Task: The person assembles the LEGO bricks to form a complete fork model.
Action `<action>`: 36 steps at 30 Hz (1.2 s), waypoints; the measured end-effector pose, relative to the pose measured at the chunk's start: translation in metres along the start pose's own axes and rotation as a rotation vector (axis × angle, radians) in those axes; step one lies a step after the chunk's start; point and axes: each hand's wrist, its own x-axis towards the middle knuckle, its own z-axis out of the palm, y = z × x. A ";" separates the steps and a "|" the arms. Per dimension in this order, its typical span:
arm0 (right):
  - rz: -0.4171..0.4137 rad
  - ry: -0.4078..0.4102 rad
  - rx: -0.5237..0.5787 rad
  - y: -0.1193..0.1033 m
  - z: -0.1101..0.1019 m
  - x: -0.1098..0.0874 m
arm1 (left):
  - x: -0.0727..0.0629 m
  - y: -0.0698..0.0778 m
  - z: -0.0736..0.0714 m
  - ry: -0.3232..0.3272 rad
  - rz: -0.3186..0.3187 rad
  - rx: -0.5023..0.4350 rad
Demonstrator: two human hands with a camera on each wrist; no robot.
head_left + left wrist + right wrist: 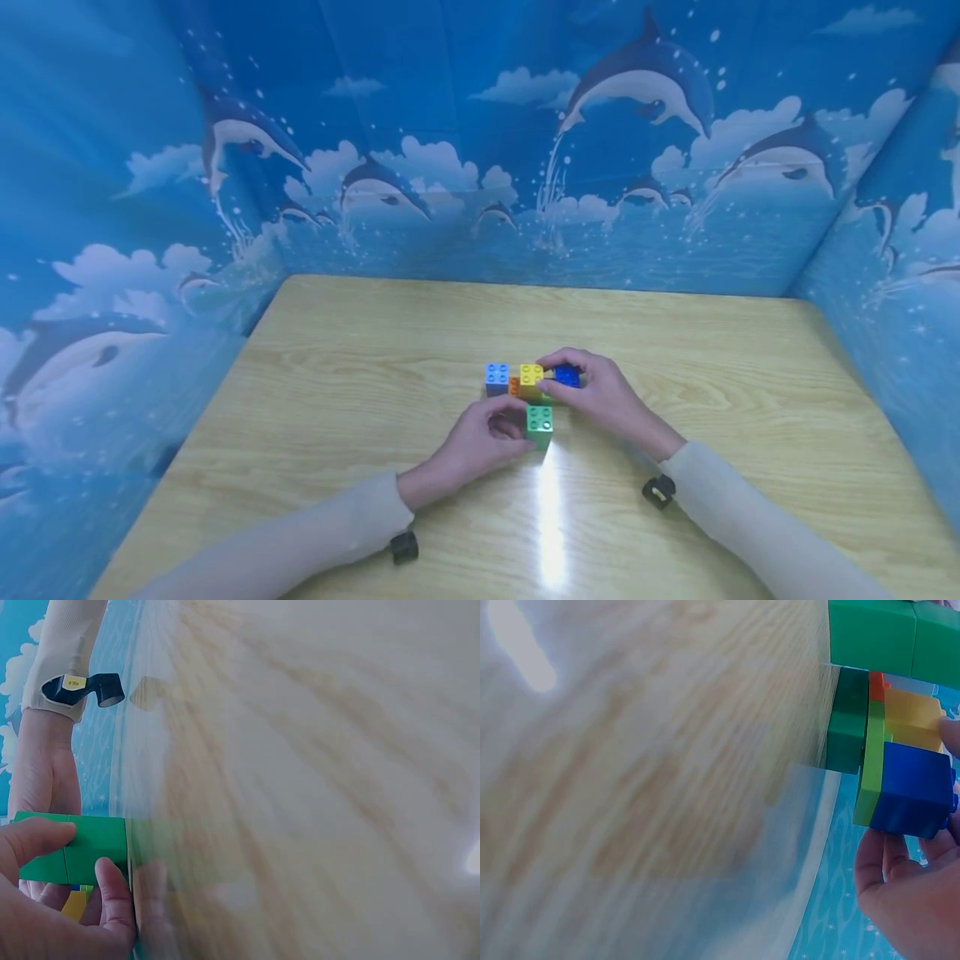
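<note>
My left hand (483,442) grips a stack of two green bricks (539,427) at its left side, thumb and fingertips on the faces. In the left wrist view, the green stack (97,847) stands upright at the table surface. Just behind it is a joined brick structure. My right hand (607,396) pinches the structure's yellow brick (531,377), its thumb on the near side and index finger behind. A dark blue brick (567,376) sits within that hand's curve. It rests on a lime-green piece (868,765) above a lower green brick (847,724).
A lighter blue brick (497,377) and an orange brick (514,387) stand left of the yellow one. The wood-grain table (360,358) ends at a dolphin-print curtain (420,208) behind and at the sides. A bright reflection lies on the near tabletop.
</note>
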 end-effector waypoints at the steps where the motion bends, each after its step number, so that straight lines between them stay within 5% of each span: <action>1: 0.000 -0.001 -0.001 0.000 0.000 0.000 | 0.000 0.001 0.000 0.001 0.001 -0.001; 13: 0.003 -0.007 0.002 -0.001 -0.001 0.002 | -0.001 -0.002 -0.005 -0.007 0.010 -0.007; 22: 0.035 -0.020 0.029 0.000 0.001 0.001 | -0.014 -0.007 -0.020 -0.011 0.023 0.046; 30: 0.008 0.000 -0.028 -0.003 -0.003 -0.003 | -0.015 -0.004 -0.043 0.117 0.027 0.054; 36: 0.064 0.012 0.007 0.003 -0.023 -0.019 | -0.006 0.001 -0.061 0.186 -0.016 0.019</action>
